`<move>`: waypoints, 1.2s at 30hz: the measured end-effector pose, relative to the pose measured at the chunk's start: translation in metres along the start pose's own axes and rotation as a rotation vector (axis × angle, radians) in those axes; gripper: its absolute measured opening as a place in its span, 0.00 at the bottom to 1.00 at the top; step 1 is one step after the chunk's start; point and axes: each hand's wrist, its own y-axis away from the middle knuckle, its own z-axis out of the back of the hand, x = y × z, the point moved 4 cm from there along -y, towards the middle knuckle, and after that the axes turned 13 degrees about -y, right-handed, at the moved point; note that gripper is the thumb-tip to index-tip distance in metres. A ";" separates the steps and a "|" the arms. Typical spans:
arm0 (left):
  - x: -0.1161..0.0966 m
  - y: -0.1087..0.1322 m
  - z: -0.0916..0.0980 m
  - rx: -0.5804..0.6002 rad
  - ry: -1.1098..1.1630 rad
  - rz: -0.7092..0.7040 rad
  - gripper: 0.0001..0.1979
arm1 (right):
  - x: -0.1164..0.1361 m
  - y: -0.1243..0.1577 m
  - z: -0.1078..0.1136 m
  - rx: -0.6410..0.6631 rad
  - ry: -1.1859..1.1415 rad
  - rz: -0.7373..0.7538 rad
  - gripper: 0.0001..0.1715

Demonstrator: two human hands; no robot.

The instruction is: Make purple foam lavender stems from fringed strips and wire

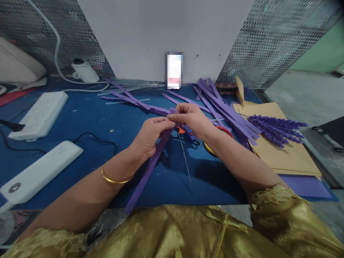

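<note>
And there's the flat purple strip, trailing toward bottom centre-left; thin wire slants below mid-frame; frilly purple bloom sits dead centre!

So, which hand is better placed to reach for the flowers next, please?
Probably the right hand: the flowers lie on its side, nearer it than the left hand, though both are occupied.

Deep purple on the hanging strip, paler violet across the loose strips, and now a richer, darker purple on the flower sprigs, tan on the paper! Blue fills the tabletop, flecked with white. Red and yellow flash on the looped handles, orange against blue on the tool. White power strip, grey panel, silver mesh dotted all over, gold bangle, shiny olive-gold garment!
</note>
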 end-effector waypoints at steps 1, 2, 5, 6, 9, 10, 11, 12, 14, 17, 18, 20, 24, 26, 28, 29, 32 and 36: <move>0.000 0.000 0.000 0.004 0.000 0.003 0.07 | 0.000 0.000 0.000 -0.001 0.000 0.000 0.22; 0.000 0.000 0.000 0.004 -0.003 0.002 0.08 | 0.001 -0.001 0.001 -0.003 -0.001 0.000 0.22; -0.001 0.000 0.001 0.001 -0.020 -0.030 0.09 | 0.000 -0.001 0.002 -0.013 -0.008 -0.001 0.22; -0.002 0.000 0.000 0.005 -0.022 -0.045 0.08 | -0.001 -0.001 0.002 -0.015 -0.013 0.000 0.21; -0.002 0.000 -0.001 0.019 -0.027 -0.068 0.08 | -0.002 -0.001 0.003 -0.017 -0.016 0.005 0.21; -0.002 0.000 -0.001 0.015 -0.028 -0.070 0.08 | -0.002 -0.001 0.003 -0.017 -0.014 0.004 0.21; -0.002 0.000 -0.001 0.007 -0.029 -0.071 0.09 | -0.002 -0.001 0.002 -0.019 -0.011 0.003 0.21; -0.002 0.000 -0.001 -0.006 -0.027 -0.071 0.09 | -0.002 0.000 0.002 -0.021 -0.008 0.001 0.22; -0.002 0.000 -0.001 -0.030 -0.020 -0.067 0.08 | -0.003 0.000 0.002 -0.026 0.007 -0.002 0.22; -0.003 0.000 -0.001 -0.050 -0.019 -0.048 0.05 | -0.003 0.001 0.001 -0.047 0.028 -0.013 0.23; -0.003 0.000 -0.001 -0.050 -0.017 -0.036 0.05 | -0.003 0.001 0.000 -0.039 0.009 -0.030 0.22; -0.002 -0.001 -0.001 -0.041 0.020 -0.006 0.05 | -0.004 0.000 -0.002 0.033 -0.095 -0.097 0.18; -0.002 -0.004 0.001 0.009 0.168 0.014 0.08 | -0.003 -0.002 -0.004 0.261 -0.352 -0.229 0.14; -0.002 -0.004 0.002 0.040 0.180 0.026 0.09 | -0.003 -0.004 0.000 0.306 -0.401 -0.241 0.13; -0.002 -0.003 0.003 0.054 0.155 0.060 0.10 | -0.003 -0.006 0.005 0.303 -0.415 -0.244 0.13; -0.002 -0.002 0.004 0.054 0.146 0.072 0.10 | -0.003 -0.007 0.008 0.293 -0.414 -0.244 0.13; -0.003 -0.001 0.005 0.052 0.134 0.078 0.09 | -0.001 -0.008 0.013 0.269 -0.397 -0.222 0.13; -0.003 -0.001 0.002 0.087 0.075 0.067 0.07 | 0.002 -0.008 0.014 0.284 -0.351 -0.207 0.14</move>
